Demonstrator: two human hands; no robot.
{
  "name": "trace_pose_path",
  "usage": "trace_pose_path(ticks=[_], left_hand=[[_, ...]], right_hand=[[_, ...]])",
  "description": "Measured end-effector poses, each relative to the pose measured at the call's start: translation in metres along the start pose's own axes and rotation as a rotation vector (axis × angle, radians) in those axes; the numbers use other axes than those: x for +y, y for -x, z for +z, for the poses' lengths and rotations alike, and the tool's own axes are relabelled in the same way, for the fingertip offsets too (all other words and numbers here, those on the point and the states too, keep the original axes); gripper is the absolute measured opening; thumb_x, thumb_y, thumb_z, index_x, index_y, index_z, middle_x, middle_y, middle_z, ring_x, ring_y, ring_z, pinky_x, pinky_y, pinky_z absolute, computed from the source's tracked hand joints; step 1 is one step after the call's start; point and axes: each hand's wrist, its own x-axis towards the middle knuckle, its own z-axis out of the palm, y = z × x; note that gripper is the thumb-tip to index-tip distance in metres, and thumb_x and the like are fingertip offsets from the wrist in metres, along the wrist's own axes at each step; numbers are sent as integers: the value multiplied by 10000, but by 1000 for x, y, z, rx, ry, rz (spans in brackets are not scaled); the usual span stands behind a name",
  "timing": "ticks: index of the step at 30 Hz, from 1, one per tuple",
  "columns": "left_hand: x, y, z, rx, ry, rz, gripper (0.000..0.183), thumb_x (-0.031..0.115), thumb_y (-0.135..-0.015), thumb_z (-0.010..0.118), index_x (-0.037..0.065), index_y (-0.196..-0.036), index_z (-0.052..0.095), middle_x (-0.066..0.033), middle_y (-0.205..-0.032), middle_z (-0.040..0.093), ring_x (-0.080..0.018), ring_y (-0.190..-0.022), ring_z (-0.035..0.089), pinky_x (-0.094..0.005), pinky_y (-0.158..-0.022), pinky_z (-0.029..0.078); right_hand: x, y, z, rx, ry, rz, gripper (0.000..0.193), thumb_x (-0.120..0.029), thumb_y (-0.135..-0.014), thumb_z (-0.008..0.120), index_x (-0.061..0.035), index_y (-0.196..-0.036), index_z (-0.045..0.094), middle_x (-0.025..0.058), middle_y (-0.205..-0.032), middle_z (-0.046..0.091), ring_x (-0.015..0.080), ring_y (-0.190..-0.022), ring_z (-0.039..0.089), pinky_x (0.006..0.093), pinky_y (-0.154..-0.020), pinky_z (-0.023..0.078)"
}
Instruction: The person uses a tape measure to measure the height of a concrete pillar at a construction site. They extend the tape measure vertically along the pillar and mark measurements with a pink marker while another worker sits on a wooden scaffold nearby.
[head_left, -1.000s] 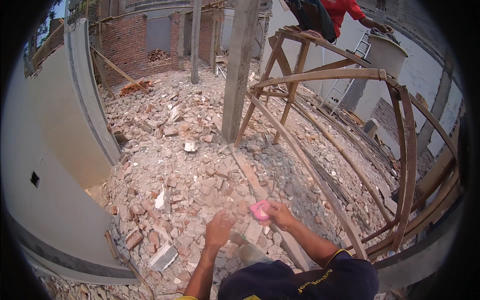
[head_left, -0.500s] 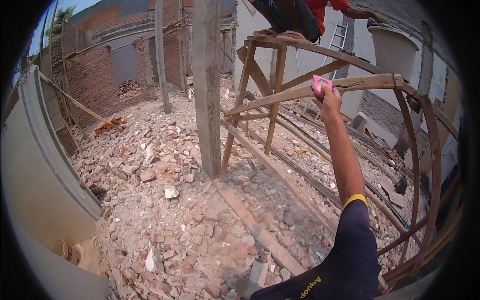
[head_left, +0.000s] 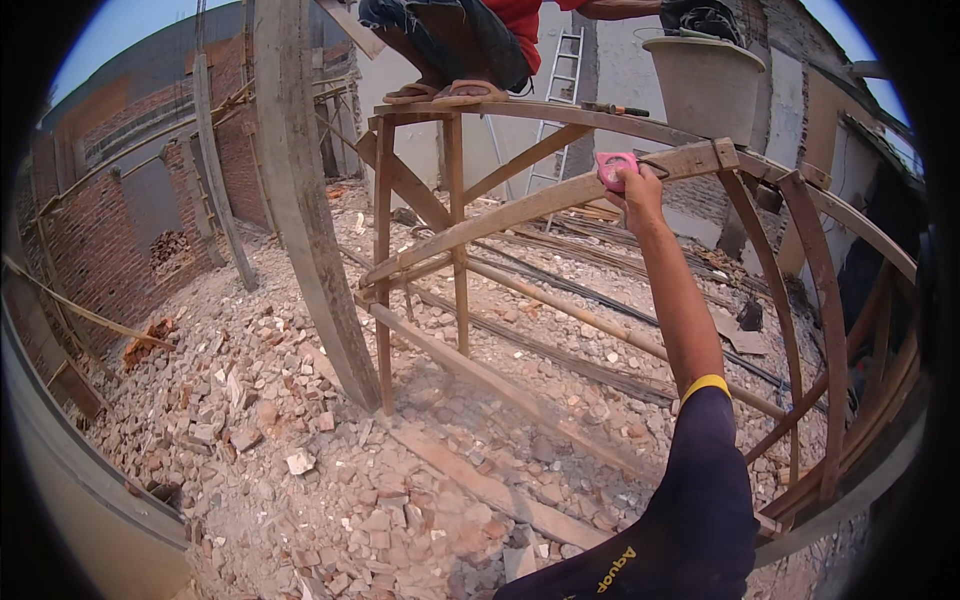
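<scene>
My right hand (head_left: 638,190) is raised at arm's length and grips a small pink object (head_left: 614,168), pressing it against the upper rail of a rough wooden scaffold frame (head_left: 520,205). My right arm in a dark sleeve with a yellow cuff rises from the lower right. My left hand is out of view. On top of the scaffold a person (head_left: 450,40) in a red top and sandals crouches on the plank, next to a large grey bucket (head_left: 705,85).
Broken brick rubble (head_left: 300,440) covers the ground. A thick wooden post (head_left: 305,200) stands left of the scaffold. Long planks and steel bars (head_left: 560,290) lie on the rubble. Brick walls stand at the left, a ladder (head_left: 560,90) leans at the back.
My right hand lifted the pink object from near the ground up to the scaffold rail. My left hand dropped out of view. The view tilted upward toward the scaffold.
</scene>
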Motion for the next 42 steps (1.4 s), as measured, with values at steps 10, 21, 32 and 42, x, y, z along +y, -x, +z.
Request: trace_pose_path(ticks=[10,21,32,42], left_hand=[[39,-12,43,-23,-62,146,486,312,-949,490,51,-1354,431,-143,-1333,461,-289,-1203,391,-432,-913,388],[95,-2,120,-13,38,332,300,157,-880,589,-18,-1117,533,-89,-948,620,-146,-740,546,-243,-589,389],[296,249,373,-920,239,1257,1093,459,-676,873,18,-1485,284,-190,-1411,463,-292,-1251,518,-380,-962,454],[224,217,348,-934,-135,1037,906,492,-833,716,-25,-1457,312,-236,-1262,560,-315,-1180,556,-388,-1002,428]], right_hand=[[-143,-82,-53,470,647,-629,430,-237,-792,681,-50,-1178,659,156,-1094,680,269,-1028,655,368,-841,543],[-183,-59,-31,8,190,-406,434,-256,-901,664,-32,-1262,574,116,-1036,670,200,-847,694,281,-739,573],[56,274,59,-1034,-600,946,445,-277,-995,548,36,-1303,476,150,-1019,658,213,-717,701,259,-581,617],[104,412,41,-980,203,114,323,-212,-928,625,25,-1146,653,149,-960,681,188,-733,659,300,-591,505]])
